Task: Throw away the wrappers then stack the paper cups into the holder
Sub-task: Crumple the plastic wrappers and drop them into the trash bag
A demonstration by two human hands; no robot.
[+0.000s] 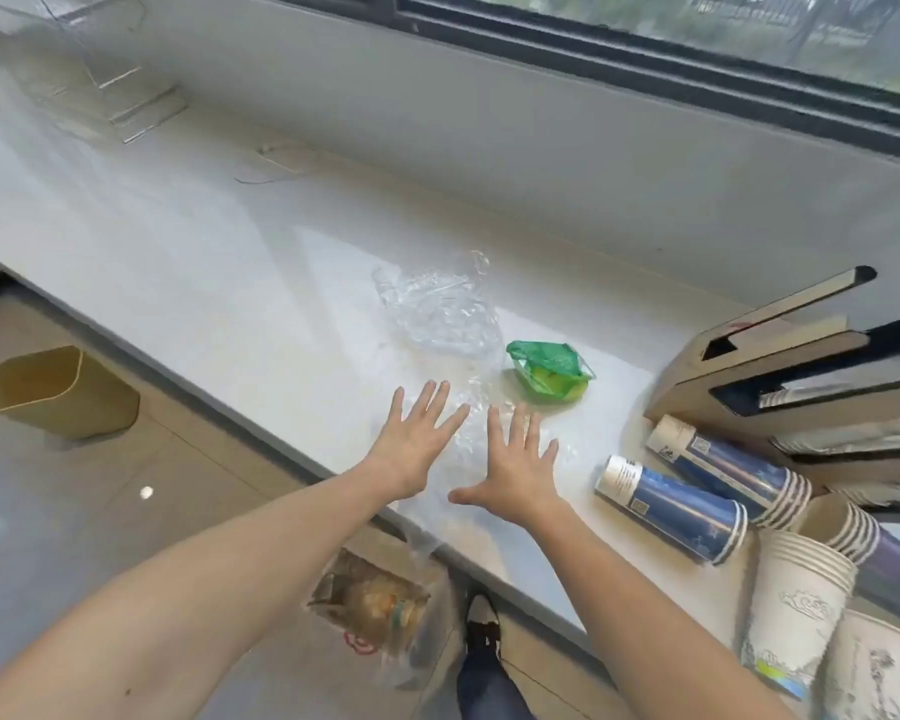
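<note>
Single head view; looks forward and down, close over white counter point(204, 262); window point(697, 23) at top.

White cup stack point(796, 610) cropped at the bottom edge; box point(801, 387) at the right edge

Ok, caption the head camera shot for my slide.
Both open hands, left and right, reach toward clear wrappers beside stacked paper cups.

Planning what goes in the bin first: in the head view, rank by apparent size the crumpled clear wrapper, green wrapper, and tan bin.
1. Tan plastic waste bin on the floor
2. Crumpled clear plastic wrapper, close behind; the bin sits farther off, so unsure
3. Green plastic wrapper, clearly smallest
</note>
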